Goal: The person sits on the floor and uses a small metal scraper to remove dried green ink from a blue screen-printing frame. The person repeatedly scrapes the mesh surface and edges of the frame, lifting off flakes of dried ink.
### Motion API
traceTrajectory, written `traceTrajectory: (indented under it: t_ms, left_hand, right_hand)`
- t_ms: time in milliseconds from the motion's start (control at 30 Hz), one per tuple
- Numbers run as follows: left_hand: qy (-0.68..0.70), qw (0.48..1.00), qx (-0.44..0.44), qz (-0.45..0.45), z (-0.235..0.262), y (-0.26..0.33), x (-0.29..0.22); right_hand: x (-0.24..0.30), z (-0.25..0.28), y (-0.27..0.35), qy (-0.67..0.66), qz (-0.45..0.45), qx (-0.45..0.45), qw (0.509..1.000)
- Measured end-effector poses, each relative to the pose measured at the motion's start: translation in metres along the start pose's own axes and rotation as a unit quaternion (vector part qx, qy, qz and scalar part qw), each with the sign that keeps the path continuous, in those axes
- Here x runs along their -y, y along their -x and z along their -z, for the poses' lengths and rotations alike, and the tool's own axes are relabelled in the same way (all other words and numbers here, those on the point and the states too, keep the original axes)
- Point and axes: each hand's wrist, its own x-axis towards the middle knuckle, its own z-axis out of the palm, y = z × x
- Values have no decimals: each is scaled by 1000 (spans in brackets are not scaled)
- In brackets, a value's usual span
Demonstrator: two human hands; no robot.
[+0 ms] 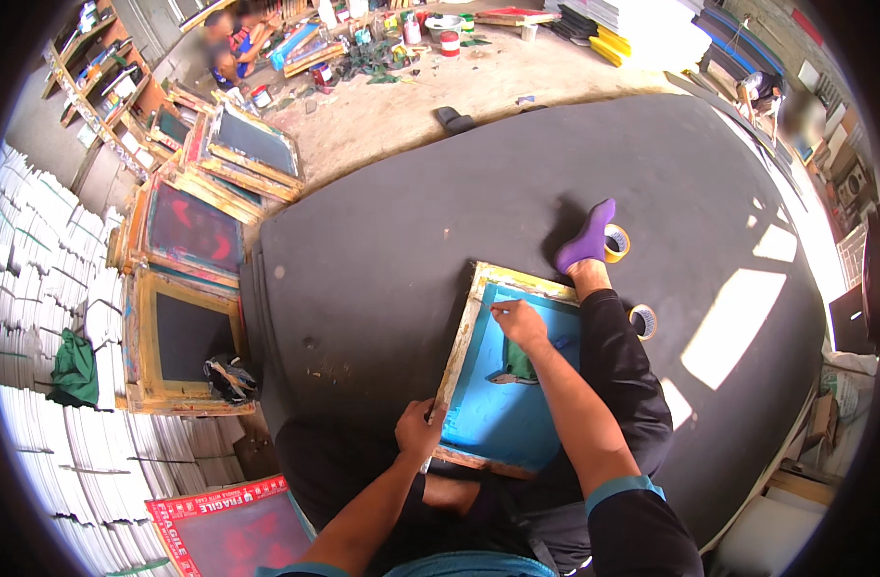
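A wooden-framed printing screen [527,280] with blue mesh lies tilted across my lap and the dark padded surface [382,250]. A dark green patch [519,363] shows in the middle of the mesh, partly behind my right forearm. My left hand [418,430] is closed on the frame's lower left side; a small dark thing shows by its fingers, its kind unclear. Over the upper left of the mesh, my right hand [520,322] is closed in a pinch at the inner edge of the frame. What it pinches, if anything, is too small to name.
Two tape rolls [642,321] lie beyond my stretched leg, one by my purple-socked foot [586,240]. More framed screens [195,226] lean at left, near stacks of white sheets [36,337]. A person [236,43] sits far left among paint tins; another is far right.
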Motion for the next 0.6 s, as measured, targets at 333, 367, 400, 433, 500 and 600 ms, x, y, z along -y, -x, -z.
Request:
traceTrajectory:
  t_ms: [333,367,400,433,500,600]
  left_hand:
    - [-67,984,-32,-160,-42,-173,-85]
    - [-124,975,-23,-182,-50,-191,-86]
    - [-178,962,-10,-206,-58,-202,-91]
    - [-224,953,-6,-204,-63,-208,-95]
    - [-314,928,4,-199,-73,-213,-98]
    - [-332,919,24,-213,-79,-221,-89]
  right_hand:
    - [-15,-28,32,-105,-39,-116,987]
    - [-14,-30,31,-113,-41,-107,987]
    - [-17,-30,31,-120,-48,-100,987]
    - [-18,-30,31,-127,-53,-93,986]
    - [-23,-31,31,-142,-69,-75,985]
    - [-24,-34,30,-158,-72,-85,981]
